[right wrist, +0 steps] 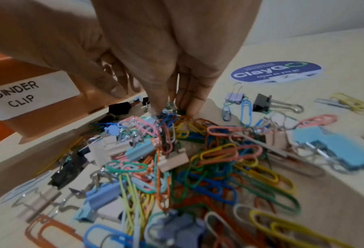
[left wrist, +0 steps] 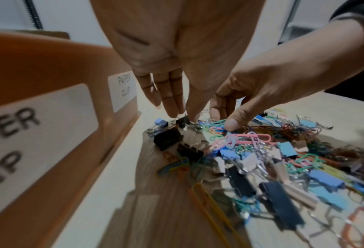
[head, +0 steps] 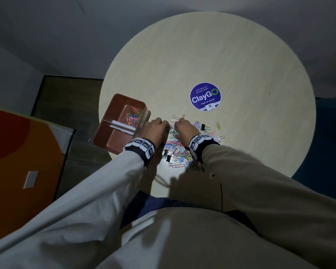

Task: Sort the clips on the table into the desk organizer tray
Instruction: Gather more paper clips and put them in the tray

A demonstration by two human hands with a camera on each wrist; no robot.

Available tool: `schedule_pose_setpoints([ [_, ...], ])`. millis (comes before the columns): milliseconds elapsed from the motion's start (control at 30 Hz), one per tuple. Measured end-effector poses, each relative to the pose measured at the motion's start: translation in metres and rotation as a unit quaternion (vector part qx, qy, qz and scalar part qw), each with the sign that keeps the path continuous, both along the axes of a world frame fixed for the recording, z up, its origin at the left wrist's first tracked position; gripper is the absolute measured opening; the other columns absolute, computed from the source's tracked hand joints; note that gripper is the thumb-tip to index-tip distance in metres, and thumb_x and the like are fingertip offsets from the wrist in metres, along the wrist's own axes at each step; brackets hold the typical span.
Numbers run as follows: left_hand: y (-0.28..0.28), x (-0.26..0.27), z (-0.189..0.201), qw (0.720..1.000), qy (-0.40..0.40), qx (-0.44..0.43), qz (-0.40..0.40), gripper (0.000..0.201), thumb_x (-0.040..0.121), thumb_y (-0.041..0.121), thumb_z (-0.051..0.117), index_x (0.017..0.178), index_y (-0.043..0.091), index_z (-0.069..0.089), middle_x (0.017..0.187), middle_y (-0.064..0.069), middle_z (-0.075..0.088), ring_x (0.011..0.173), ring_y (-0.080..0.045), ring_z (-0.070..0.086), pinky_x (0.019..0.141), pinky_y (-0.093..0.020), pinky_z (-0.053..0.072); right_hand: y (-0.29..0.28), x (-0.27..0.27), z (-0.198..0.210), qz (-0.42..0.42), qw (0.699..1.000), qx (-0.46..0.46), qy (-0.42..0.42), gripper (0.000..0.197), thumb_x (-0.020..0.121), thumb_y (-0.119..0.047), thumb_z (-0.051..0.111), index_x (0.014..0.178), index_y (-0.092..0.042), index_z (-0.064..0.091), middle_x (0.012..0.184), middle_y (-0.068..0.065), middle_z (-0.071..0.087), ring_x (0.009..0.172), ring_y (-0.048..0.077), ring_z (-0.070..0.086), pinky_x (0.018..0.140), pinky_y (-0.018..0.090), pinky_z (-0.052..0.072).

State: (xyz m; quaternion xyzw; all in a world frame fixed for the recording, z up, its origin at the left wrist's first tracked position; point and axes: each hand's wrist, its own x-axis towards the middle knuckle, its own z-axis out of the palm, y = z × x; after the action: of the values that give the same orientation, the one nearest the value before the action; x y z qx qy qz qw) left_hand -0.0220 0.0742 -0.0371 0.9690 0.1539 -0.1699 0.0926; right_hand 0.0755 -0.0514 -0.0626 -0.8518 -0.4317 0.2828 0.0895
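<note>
Both hands are down in the pile of clips (head: 176,150), which lies on the round pale worktop (head: 221,61) close to the person. The left hand (head: 156,131) reaches with straight fingers, held close together, onto a small black binder clip (left wrist: 182,121) at the far edge of the pile; I cannot tell if it already pinches it. The right hand (head: 183,129) has its fingertips (right wrist: 190,109) bunched and pressed into the coloured paper clips; whether something is caught between them is hidden.

The brown desk organizer tray (head: 113,140) stands just to the left of the pile, at the edge of the worktop. Its far compartment holds a heap of coloured paper clips (head: 133,118). On its side wall are two white labels, "BINDER CLIP" (right wrist: 31,95) and "PAPER CLIP" (left wrist: 123,89).

To the right of the hands, loose clips are spread apart from the pile: a black binder clip (right wrist: 262,103), a lilac one (right wrist: 235,97), a yellow paper clip (head: 218,125). Beyond them a round blue "ClayGo" sticker (head: 205,96) is stuck on the worktop.
</note>
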Motion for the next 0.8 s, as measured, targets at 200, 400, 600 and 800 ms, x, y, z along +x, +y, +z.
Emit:
schedule_pose_setpoints([
  [200,0.011,0.022,-0.003,0.987,0.039,0.059,-0.143,0.058,0.081,0.012,0.069,0.135,0.024,0.050,0.133,-0.004,0.049,0.123,-0.028,0.043,0.097,-0.040,0.032,-0.009,0.003,0.000,-0.014,1.000,0.006,0.001,0.030,0.092,-0.013,0.063,0.119,-0.005,0.052,0.121,0.016,0.050,0.111,0.034,0.051,0.082,0.039,0.044],
  [400,0.010,0.030,-0.011,0.976,0.044,0.077,-0.197,0.051,0.084,0.014,0.067,0.131,0.020,0.050,0.130,-0.005,0.052,0.120,-0.028,0.045,0.096,-0.039,0.033,-0.007,0.000,0.003,-0.014,1.000,-0.014,-0.012,0.037,0.091,-0.013,0.065,0.123,-0.003,0.050,0.126,0.016,0.047,0.118,0.032,0.046,0.086,0.040,0.044],
  [600,0.007,0.031,-0.018,0.980,0.020,0.052,-0.192,0.023,0.090,0.017,0.057,0.113,0.023,0.059,0.116,-0.001,0.060,0.110,-0.026,0.049,0.090,-0.038,0.034,-0.015,0.003,-0.002,-0.006,0.999,-0.036,-0.011,0.021,0.095,-0.007,0.054,0.115,-0.003,0.052,0.120,0.016,0.048,0.113,0.033,0.047,0.082,0.042,0.045],
  [800,0.003,0.031,-0.026,0.993,0.006,-0.039,-0.109,0.014,0.087,0.012,0.056,0.097,0.022,0.057,0.102,0.000,0.062,0.101,-0.028,0.053,0.085,-0.038,0.032,-0.033,0.016,0.001,-0.044,0.997,-0.002,0.058,0.007,0.098,-0.015,0.047,0.102,-0.013,0.053,0.108,0.012,0.056,0.101,0.030,0.052,0.075,0.034,0.038],
])
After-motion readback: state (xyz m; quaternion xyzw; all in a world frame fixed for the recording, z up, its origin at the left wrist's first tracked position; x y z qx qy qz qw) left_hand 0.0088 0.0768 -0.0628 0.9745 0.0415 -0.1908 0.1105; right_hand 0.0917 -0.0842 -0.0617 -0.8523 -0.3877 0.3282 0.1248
